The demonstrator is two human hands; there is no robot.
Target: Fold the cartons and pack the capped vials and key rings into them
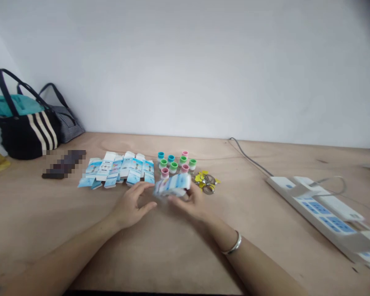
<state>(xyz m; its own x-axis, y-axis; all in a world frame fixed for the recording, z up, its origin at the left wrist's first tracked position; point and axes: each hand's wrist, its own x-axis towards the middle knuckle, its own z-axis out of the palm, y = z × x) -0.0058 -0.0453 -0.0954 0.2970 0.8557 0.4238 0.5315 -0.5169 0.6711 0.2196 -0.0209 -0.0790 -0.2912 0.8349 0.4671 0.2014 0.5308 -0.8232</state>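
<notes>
My right hand [193,202] grips a small blue-and-white carton [172,186], blurred by motion, just above the wooden table [265,238]. My left hand [131,205] rests beside it with fingers loosely spread, fingertips close to the carton's left end. A row of flattened blue-and-white cartons [119,169] lies just beyond my left hand. Small round caps in blue, green and pink [175,162] stand behind the held carton. Yellow tags with metal key rings [207,181] lie right of it.
A striped black tote bag [24,123] and a grey bag [66,119] sit at the back left by the wall. A dark flat object [63,164] lies near them. White power strips [323,211] with a grey cable [249,158] occupy the right side.
</notes>
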